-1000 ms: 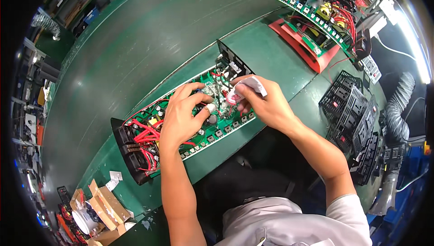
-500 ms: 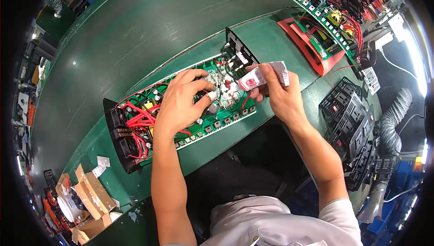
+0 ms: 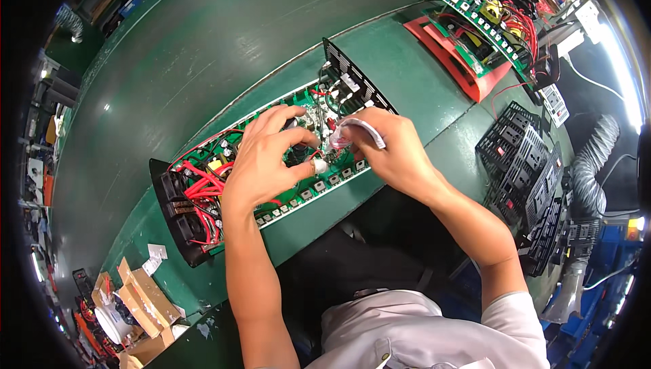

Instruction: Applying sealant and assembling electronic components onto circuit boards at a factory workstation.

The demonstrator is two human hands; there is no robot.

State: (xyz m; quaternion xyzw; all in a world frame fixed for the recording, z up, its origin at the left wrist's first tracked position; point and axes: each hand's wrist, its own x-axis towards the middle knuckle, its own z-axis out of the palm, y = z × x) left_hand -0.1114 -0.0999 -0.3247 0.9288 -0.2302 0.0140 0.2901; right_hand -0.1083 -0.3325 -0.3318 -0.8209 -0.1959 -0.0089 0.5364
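Observation:
A long green circuit board (image 3: pixel 285 199) lies on the bench in front of me, crowded with capacitors, red wires (image 3: pixel 203 185) and a row of components along its near edge. Over its middle spreads my left hand (image 3: pixel 261 166), fingers apart and resting on or just above the parts; something white covers its thumb tip. My right hand (image 3: pixel 400 155) grips a white squeeze tube (image 3: pixel 341 137) with red print, its nozzle end down among the board's parts near the left fingertips. Whether the nozzle touches the board is hidden. A black fan panel (image 3: pixel 178 213) and a black slotted panel (image 3: pixel 359 77) stand at the board's ends.
More wired boards (image 3: pixel 475 20) sit on a red-orange holder (image 3: pixel 485 88) at the far right. Black socket panels (image 3: pixel 512 145) are stacked below them, beside a grey flexible duct (image 3: pixel 590 166). An opened cardboard box (image 3: pixel 146 301) is at the near left.
My right hand has moved left and tipped the tube down toward the board, so its flat end now shows edge-on. My left hand stays over the board; the whole view has shifted slightly.

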